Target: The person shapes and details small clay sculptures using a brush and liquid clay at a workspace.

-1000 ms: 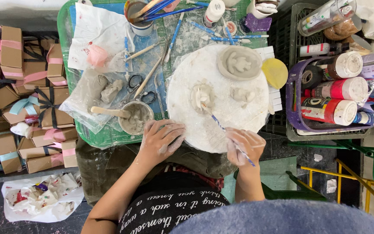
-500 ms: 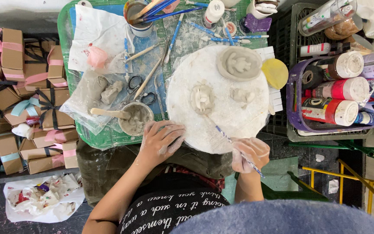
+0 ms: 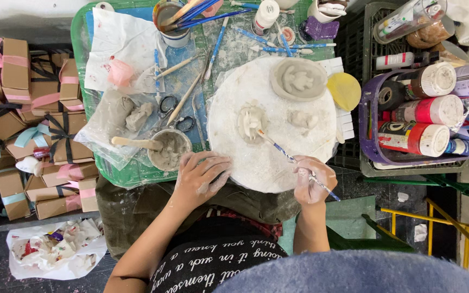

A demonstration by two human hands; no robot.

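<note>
My right hand point(image 3: 311, 180) grips a thin blue-handled brush point(image 3: 291, 158), whose tip rests on a small pale clay figure point(image 3: 249, 121) in the middle of a round white board point(image 3: 256, 157). My left hand point(image 3: 201, 175) lies flat with fingers spread at the board's near left edge, holding nothing. Both hands are smeared with clay. On the board's far side sits a grey oval clay plaque point(image 3: 298, 79), and a small clay lump point(image 3: 302, 119) lies to the right of the figure.
A cup of grey slip with a wooden stick point(image 3: 168, 147) stands left of the board on a green tray point(image 3: 131, 172). Scissors point(image 3: 173, 111), brushes, a brush cup point(image 3: 176, 23), a yellow sponge point(image 3: 344, 90), paint bottles in a purple basket point(image 3: 424, 114), and ribboned boxes point(image 3: 33, 125) surround it.
My right hand has lifted from the board's near edge and swung the brush so its tip now touches the small clay figure. My left hand has barely moved.
</note>
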